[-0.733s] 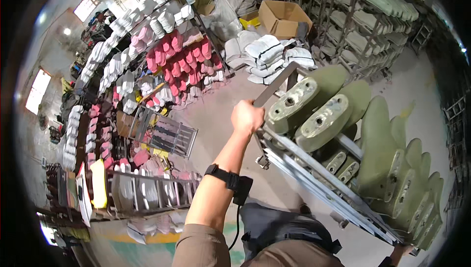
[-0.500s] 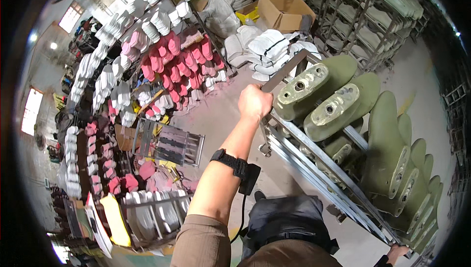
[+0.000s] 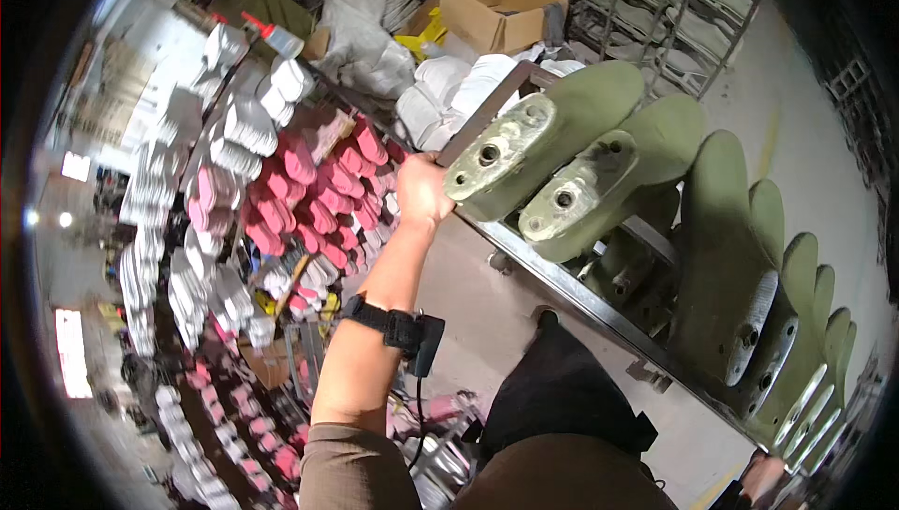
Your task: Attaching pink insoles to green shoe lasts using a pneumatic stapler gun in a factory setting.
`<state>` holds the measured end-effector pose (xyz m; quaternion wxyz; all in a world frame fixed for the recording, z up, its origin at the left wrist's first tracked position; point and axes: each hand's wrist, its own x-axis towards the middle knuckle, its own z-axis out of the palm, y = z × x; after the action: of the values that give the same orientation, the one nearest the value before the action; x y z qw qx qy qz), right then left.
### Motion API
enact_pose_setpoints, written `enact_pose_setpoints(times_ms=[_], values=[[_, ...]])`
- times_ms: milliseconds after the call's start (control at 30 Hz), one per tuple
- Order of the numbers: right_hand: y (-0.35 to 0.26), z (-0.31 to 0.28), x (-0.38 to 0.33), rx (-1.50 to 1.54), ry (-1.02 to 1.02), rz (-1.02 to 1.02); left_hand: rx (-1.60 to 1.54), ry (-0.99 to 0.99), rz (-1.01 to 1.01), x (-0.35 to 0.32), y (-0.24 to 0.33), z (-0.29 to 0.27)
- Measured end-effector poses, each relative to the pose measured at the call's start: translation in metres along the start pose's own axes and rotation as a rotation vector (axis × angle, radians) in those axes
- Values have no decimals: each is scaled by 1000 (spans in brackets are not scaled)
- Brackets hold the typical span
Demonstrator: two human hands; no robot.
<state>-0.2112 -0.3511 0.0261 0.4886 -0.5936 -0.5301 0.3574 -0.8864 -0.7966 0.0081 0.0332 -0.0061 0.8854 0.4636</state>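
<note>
My left hand (image 3: 421, 190) is closed around the dark end bar of a metal cart, at its upper left corner. At the lower right, my right hand (image 3: 763, 474) holds the cart's other end, its fingers partly hidden. Between them runs the long grey side rail (image 3: 613, 325) of the metal cart. Several olive-green, rounded, foot-like forms lie on it. The nearest form (image 3: 496, 154) and its neighbour (image 3: 581, 196) show worn metal end plates with round holes. More upright forms (image 3: 726, 257) stand in a row toward my right hand. A black strap and small device (image 3: 398, 330) sit on my left forearm.
Racks of stacked pink pieces (image 3: 298, 159) and white pieces (image 3: 248, 126) stand on the left. Ahead are a cardboard box (image 3: 501, 9), a grey sack (image 3: 365, 37) and white bundles (image 3: 435, 88). A loaded metal shelf (image 3: 665, 18) stands at the far right.
My view has turned and moved closer to the racks and box ahead. The cart and my left hand appear farther left. Both hands keep their hold on the cart.
</note>
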Motion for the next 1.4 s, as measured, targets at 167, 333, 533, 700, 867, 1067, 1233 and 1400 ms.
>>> enact_pose_setpoints(times_ms=[167, 333, 533, 700, 867, 1067, 1233, 1400], values=[[-20, -12, -44, -880, -254, -90, 252, -38, 40, 33, 36, -32], [69, -52, -55, -67, -116, 165, 149, -126, 250, 115, -7, -51], [15, 44, -150, 318, 334, 285, 9, -140, 544, 168, -17, -86], [-29, 73, -232, 341, 558, 350, 142, -185, 575, 206, -29, -107], [17, 32, -255, 165, 564, 329, 296, -280, 799, 250, -60, -103], [-50, 96, -305, 551, 544, 253, 456, -226, 940, 355, -84, -98], [-73, 127, -360, 672, 554, 264, 370, -253, 841, 425, -105, -117], [-66, 117, -415, 670, 702, 235, 269, -351, 819, 437, -119, -101]])
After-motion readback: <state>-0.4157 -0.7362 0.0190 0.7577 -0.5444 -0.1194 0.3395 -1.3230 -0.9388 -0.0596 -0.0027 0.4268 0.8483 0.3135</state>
